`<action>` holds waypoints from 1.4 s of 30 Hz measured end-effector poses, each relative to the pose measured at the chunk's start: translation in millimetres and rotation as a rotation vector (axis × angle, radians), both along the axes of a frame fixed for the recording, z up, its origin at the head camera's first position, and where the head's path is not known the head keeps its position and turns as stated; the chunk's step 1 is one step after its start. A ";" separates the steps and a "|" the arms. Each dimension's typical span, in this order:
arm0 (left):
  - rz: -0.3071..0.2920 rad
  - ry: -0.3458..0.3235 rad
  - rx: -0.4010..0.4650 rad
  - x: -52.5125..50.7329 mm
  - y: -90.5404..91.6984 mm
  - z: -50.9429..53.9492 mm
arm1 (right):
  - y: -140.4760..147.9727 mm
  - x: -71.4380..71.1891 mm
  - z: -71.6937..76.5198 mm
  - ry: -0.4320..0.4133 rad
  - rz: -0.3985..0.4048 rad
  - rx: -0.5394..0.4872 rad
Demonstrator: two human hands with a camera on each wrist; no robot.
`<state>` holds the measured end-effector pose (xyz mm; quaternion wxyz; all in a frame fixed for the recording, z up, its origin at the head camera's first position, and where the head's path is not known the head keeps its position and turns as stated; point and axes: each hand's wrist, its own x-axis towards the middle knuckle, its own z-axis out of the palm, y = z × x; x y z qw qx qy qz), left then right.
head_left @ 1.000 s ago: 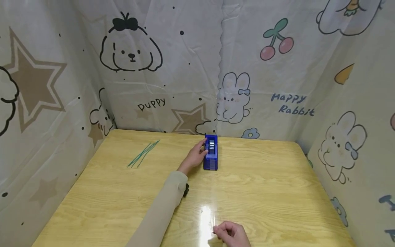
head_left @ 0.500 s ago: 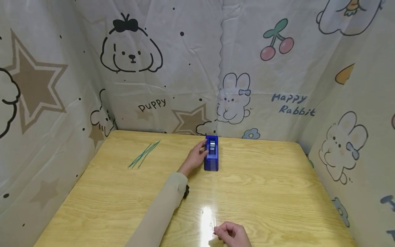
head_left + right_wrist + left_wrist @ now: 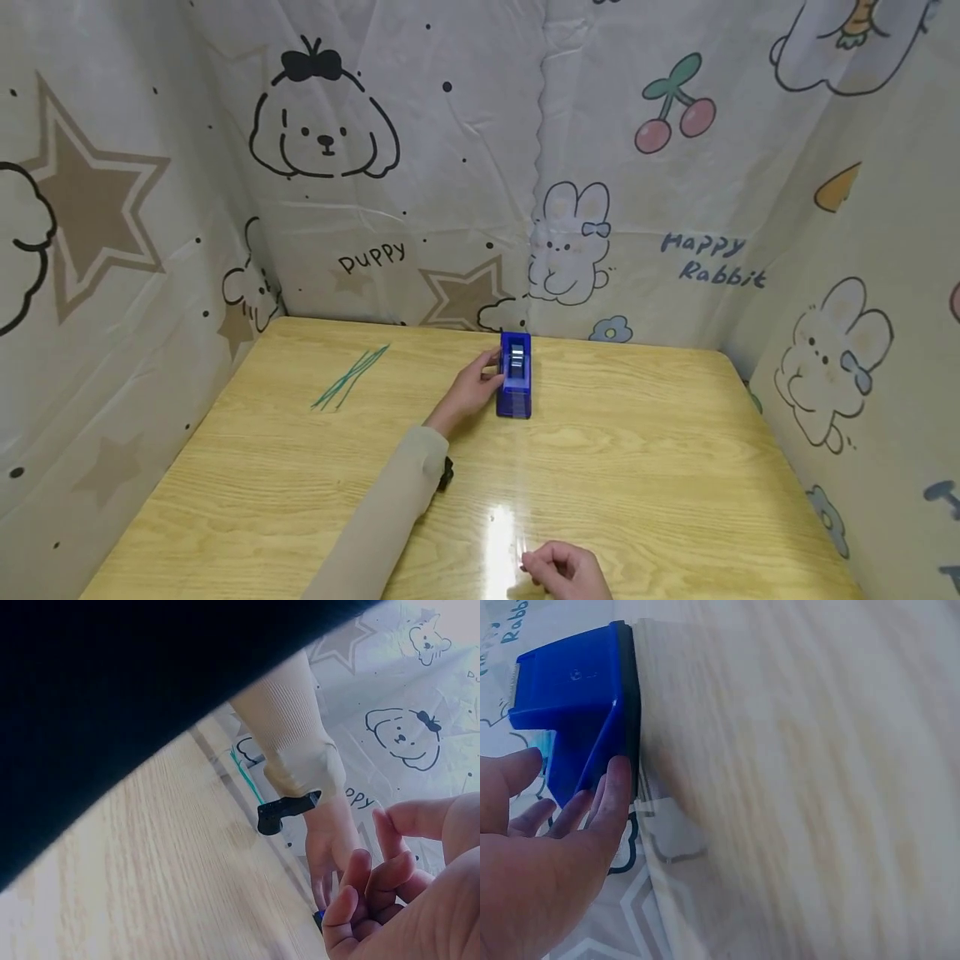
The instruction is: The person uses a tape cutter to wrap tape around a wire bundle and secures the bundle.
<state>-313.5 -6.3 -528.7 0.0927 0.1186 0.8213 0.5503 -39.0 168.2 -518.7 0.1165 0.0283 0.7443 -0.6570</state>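
A blue tape dispenser (image 3: 514,402) with a roll in its well stands near the table's back edge. Beside its left side lies my left hand (image 3: 474,387). In the left wrist view, the fingers are loosely extended against the dispenser's lower part, the thumb apart from it. My right hand (image 3: 566,571), at the table's front, pinches the end of a clear strip of tape (image 3: 521,533) between thumb and forefinger. Only a faint streak of that strip shows, stretching toward the dispenser. In the right wrist view, the right hand's other fingers are curled.
Several thin green strands (image 3: 351,379) lie crossed on the left of the wooden table (image 3: 637,467). Printed cloth (image 3: 465,167) hangs behind and at both sides. A black device (image 3: 446,473) sits at my left wrist. Light glares near the front.
My left hand has drawn back very slightly toward the left and front, its fingers lying less far over the dispenser. The view has shifted a little; the right hand keeps its pinch.
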 end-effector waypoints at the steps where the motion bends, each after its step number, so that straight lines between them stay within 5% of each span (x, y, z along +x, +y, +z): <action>1: -0.003 -0.008 0.009 0.8 -1.8 0.0 | -0.1 0.4 -0.1 -0.001 -0.002 -0.002; 8: 0.004 -0.039 0.085 6.5 -23.5 7.6 | -0.4 1.8 0.9 -0.002 -0.016 -0.001; 20: 0.042 0.017 0.086 11.3 -78.5 24.9 | 1.0 0.0 2.6 -0.064 0.000 0.014; 30: 0.165 0.064 0.054 11.6 -135.1 34.8 | -0.8 -1.3 4.2 -0.047 -0.010 -0.008; 42: 0.342 0.024 0.047 21.6 -205.4 23.1 | -0.2 -1.5 5.1 -0.086 -0.002 -0.022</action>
